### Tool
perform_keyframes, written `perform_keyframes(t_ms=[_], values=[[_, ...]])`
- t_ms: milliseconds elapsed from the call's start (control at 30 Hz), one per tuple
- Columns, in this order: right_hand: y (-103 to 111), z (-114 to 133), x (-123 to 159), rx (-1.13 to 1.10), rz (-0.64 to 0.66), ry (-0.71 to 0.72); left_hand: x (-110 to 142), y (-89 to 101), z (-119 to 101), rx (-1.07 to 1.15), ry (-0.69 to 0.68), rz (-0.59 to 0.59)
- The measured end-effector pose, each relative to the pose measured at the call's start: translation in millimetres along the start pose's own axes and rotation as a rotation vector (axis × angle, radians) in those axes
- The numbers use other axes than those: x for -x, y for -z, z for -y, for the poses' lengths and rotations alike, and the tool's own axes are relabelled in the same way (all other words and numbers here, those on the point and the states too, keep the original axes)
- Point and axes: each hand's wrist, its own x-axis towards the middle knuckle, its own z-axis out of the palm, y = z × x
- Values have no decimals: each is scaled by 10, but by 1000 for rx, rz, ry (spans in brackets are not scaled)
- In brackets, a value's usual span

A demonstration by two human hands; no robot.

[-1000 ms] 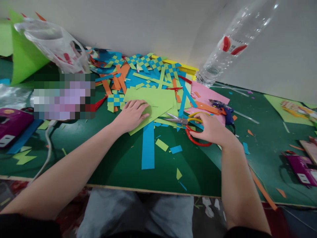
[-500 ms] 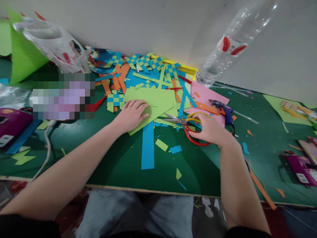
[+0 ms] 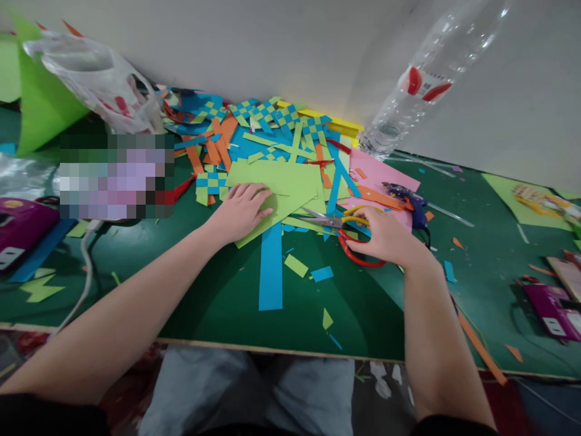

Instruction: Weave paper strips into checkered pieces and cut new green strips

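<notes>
My left hand (image 3: 240, 211) lies flat on a light green paper sheet (image 3: 290, 181), fingers stretched out and pressing it to the green table (image 3: 218, 303). My right hand (image 3: 385, 236) is closed around the handles of the scissors (image 3: 349, 239), which have one yellow and one red loop. The blades point left toward the green sheet and lie on the table. A long blue paper strip (image 3: 271, 266) lies between my two hands, with small green and blue scraps beside it.
A heap of blue, green and orange strips and woven squares (image 3: 263, 115) fills the back. A pink sheet (image 3: 381, 172), a glue gun (image 3: 408, 197), a clear plastic bottle (image 3: 431, 72), a plastic bag (image 3: 100, 79) and purple devices (image 3: 551, 306) surround the area.
None beyond a very slight shift of my right hand and the scissors to the left.
</notes>
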Motion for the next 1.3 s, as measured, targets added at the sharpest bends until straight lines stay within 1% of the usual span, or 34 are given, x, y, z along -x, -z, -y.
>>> perform_keyframes(t_ms=[233, 567, 833, 1000, 1133, 1300], values=[[6, 30, -7, 6, -8, 3, 0, -3, 1, 6, 2, -3], [12, 17, -2, 20, -33, 25, -5, -26, 21, 5, -5, -8], [-12, 7, -16, 51, -28, 22, 0, -20, 17, 1, -11, -11], [-29, 25, -33, 22, -21, 43, 0, -24, 9, -4, 0, -23], [-43, 45, -46, 19, -23, 65, -1, -35, 14, -4, -17, -31], [-49, 109, -47, 34, -18, 42, -2, -30, 7, -4, -26, -32]])
